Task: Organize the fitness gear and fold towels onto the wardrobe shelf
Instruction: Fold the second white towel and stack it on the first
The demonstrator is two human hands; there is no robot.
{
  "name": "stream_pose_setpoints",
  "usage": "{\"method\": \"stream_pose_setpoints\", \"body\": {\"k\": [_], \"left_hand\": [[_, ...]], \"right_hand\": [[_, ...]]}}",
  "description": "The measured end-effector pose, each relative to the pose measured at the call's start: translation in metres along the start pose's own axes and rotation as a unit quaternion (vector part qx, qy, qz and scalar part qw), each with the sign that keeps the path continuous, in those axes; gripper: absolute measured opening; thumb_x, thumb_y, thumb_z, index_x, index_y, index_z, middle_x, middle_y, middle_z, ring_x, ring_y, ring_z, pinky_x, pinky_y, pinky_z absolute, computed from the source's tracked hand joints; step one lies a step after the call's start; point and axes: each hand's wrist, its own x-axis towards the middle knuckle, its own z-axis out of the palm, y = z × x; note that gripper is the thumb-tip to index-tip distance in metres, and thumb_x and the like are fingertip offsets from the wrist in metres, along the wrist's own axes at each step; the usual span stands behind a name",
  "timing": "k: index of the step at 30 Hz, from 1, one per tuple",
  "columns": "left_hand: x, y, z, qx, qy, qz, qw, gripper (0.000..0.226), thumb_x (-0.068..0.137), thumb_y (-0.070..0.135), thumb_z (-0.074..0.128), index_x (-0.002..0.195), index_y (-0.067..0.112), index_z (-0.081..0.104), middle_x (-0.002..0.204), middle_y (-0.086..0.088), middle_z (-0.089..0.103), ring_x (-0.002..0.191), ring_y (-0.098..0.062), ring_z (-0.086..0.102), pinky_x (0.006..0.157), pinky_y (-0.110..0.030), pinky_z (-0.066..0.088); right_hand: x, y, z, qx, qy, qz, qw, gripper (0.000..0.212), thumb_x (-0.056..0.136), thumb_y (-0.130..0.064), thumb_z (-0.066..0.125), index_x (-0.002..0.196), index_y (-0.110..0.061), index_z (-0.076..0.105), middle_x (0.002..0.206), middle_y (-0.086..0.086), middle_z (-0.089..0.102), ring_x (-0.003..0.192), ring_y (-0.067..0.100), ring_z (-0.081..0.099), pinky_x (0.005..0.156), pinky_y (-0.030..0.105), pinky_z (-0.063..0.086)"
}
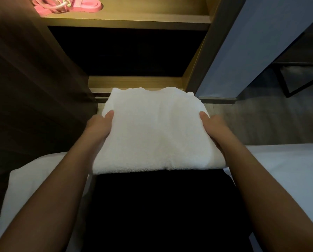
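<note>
The towel (pixel 155 133), white and already folded into a thick rectangle, is seen in the head view carried flat in the air before the open wardrobe, with white bedding (pixel 288 170) at either side below. It is supported from both short sides, so that the folds are not disturbed and the layers do not sag open. The left hand (pixel 99 126) is clamped on the left edge with its thumb pressed on top; the fingers are hidden underneath, where they are judged to be bearing the weight. The right hand (pixel 214 128) is set on the right edge in the same way, thumb above and fingers out of sight below. The rounded fold is turned toward the body and the loose, wavy edges toward the wardrobe. The lit wardrobe shelf (pixel 134 19) is seen above and beyond the towel, well apart from it. Pink fitness gear (pixel 68 5) is laid at its left end, so the bare part to the right is judged to be meant for the towel. A lift and a forward reach are called for next
</note>
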Motion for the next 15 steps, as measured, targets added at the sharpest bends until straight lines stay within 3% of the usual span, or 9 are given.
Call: {"method": "stream_pose_setpoints", "body": {"k": [4,8,11,12,14,15], "left_hand": [[0.002,-0.019,-0.002,0.005,-0.027,0.013,1.0,0.06,0.1,0.052,0.035,0.132,0.003,0.05,0.114,-0.016,0.056,0.087,-0.026,0.05,0.079,-0.039,0.038],[0.0,-0.033,-0.006,0.048,-0.08,-0.035,0.995,0.063,0.098,0.06,0.032,0.127,0.008,0.052,0.102,-0.01,0.056,0.087,-0.027,0.053,0.079,-0.041,0.04],[0.006,-0.021,-0.007,0.043,-0.103,-0.075,0.991,0.053,0.098,0.057,0.036,0.105,0.007,0.053,0.105,-0.012,0.059,0.091,-0.031,0.056,0.071,-0.039,0.044],[0.009,-0.013,-0.009,0.036,-0.1,-0.069,0.992,0.047,0.1,0.05,0.038,0.099,0.005,0.052,0.113,-0.014,0.059,0.1,-0.034,0.056,0.073,-0.042,0.045],[0.017,0.004,-0.009,-0.034,-0.095,-0.042,0.994,0.05,0.101,0.047,0.038,0.119,0.003,0.054,0.138,-0.013,0.05,0.126,-0.034,0.048,0.09,-0.04,0.044],[0.02,0.012,-0.008,-0.079,-0.094,-0.033,0.992,0.056,0.1,0.051,0.036,0.133,0.007,0.05,0.143,-0.011,0.047,0.129,-0.032,0.047,0.096,-0.04,0.042]], "right_hand": [[0.002,0.013,-0.006,-0.007,-0.035,0.041,0.999,0.061,0.099,-0.058,0.028,0.135,-0.012,0.046,0.133,0.015,0.053,0.11,0.032,0.053,0.095,0.046,0.041],[-0.002,0.021,-0.01,-0.03,-0.064,0.044,0.997,0.064,0.1,-0.056,0.026,0.142,-0.01,0.042,0.142,0.016,0.047,0.125,0.035,0.047,0.102,0.047,0.036],[0.001,0.016,-0.012,-0.024,-0.063,0.048,0.997,0.071,0.098,-0.061,0.024,0.144,-0.009,0.04,0.147,0.018,0.042,0.131,0.037,0.043,0.107,0.049,0.033],[0.004,0.009,-0.013,-0.019,-0.059,0.05,0.997,0.074,0.096,-0.065,0.023,0.144,-0.01,0.04,0.147,0.018,0.042,0.131,0.038,0.043,0.108,0.05,0.033],[0.013,-0.008,-0.013,0.015,-0.055,0.065,0.996,0.076,0.094,-0.069,0.023,0.142,-0.013,0.043,0.145,0.016,0.045,0.128,0.037,0.046,0.109,0.052,0.036],[0.018,-0.015,-0.012,0.034,-0.049,0.073,0.996,0.075,0.094,-0.069,0.024,0.141,-0.013,0.044,0.145,0.015,0.045,0.128,0.037,0.047,0.109,0.052,0.036]]}}
